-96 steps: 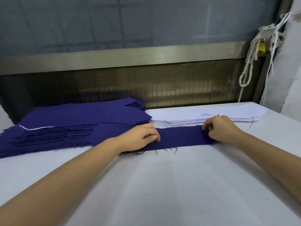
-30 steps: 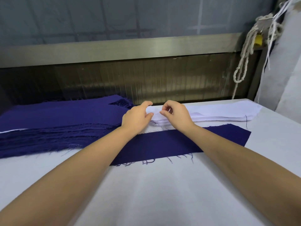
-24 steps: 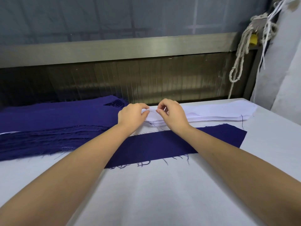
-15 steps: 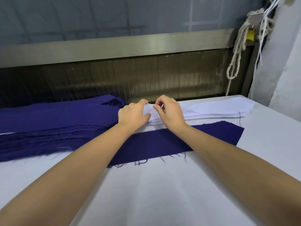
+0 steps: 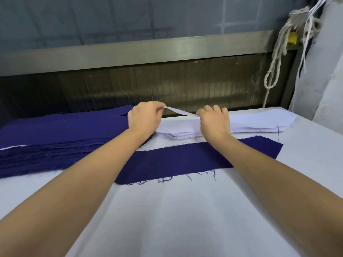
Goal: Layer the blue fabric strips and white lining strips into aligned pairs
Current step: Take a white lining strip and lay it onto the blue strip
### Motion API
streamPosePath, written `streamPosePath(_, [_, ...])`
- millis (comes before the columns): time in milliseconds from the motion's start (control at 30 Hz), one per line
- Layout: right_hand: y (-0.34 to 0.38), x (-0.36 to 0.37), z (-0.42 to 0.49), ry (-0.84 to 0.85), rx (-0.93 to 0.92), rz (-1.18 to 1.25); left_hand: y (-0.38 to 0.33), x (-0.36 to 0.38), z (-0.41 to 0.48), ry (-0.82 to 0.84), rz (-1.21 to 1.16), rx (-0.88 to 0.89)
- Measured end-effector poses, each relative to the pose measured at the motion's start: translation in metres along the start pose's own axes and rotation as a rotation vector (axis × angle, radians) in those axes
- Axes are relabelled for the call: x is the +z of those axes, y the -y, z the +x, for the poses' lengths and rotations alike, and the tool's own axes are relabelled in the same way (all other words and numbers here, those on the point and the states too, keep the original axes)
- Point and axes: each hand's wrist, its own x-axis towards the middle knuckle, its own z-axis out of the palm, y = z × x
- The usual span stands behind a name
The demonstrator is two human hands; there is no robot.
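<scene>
The thumb and fingertips of my left hand (image 5: 143,117) pinch the loose end of the top white lining strip (image 5: 181,111), which is lifted just above the centre of the frame. My right hand (image 5: 213,121), fingers curled and knuckles up, appears to grip the same strip a little further along, where it meets the white lining stack (image 5: 259,123) running toward the right edge. Between the two grips the strip hangs as a thin, sagging ribbon. I judge it very light and limp, likely to fold on itself or drag its neighbour off the stack. I'd hold it by the end and the long edge, hands spread, so it pulls taut. Just below my hands the blue strip (image 5: 185,158) lies flat on the table (image 5: 185,219), with frayed threads along its near edge. It looks soft, a heavier weave, and easily nudged askew. The blue stack (image 5: 55,138) fills the left of the frame.
</scene>
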Motion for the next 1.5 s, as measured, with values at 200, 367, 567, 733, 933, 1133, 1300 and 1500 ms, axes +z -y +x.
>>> streamPosePath(200, [-0.021, -0.007, 0.001, 0.114, 0.078, -0.060, 0.025, -0.008, -0.019, 0.011, -0.341, -0.144])
streamPosePath(367, [-0.025, -0.016, 0.005, 0.231, 0.115, -0.015, 0.052, -0.019, -0.036, -0.001, -0.532, -0.214])
streamPosePath(567, [-0.036, -0.022, -0.013, 0.218, 0.068, -0.062, 0.075, -0.030, -0.053, -0.007, -0.679, -0.295])
streamPosePath(733, [-0.047, -0.032, -0.035, 0.120, -0.034, -0.107, 0.088, -0.037, -0.069, -0.002, -0.684, -0.277])
streamPosePath(933, [-0.061, -0.045, -0.058, 0.112, -0.080, -0.133, 0.092, -0.042, -0.085, 0.025, -0.617, -0.167])
streamPosePath(1133, [-0.066, -0.049, -0.079, 0.245, -0.021, -0.080, 0.094, -0.044, -0.098, 0.096, -0.490, -0.128])
streamPosePath(1300, [-0.071, -0.051, -0.084, 0.241, 0.078, -0.013, 0.092, -0.048, -0.104, 0.086, -0.550, -0.150])
streamPosePath(1500, [-0.075, -0.050, -0.086, 0.052, 0.156, 0.232, 0.098, -0.045, -0.104, 0.023, -0.646, -0.268])
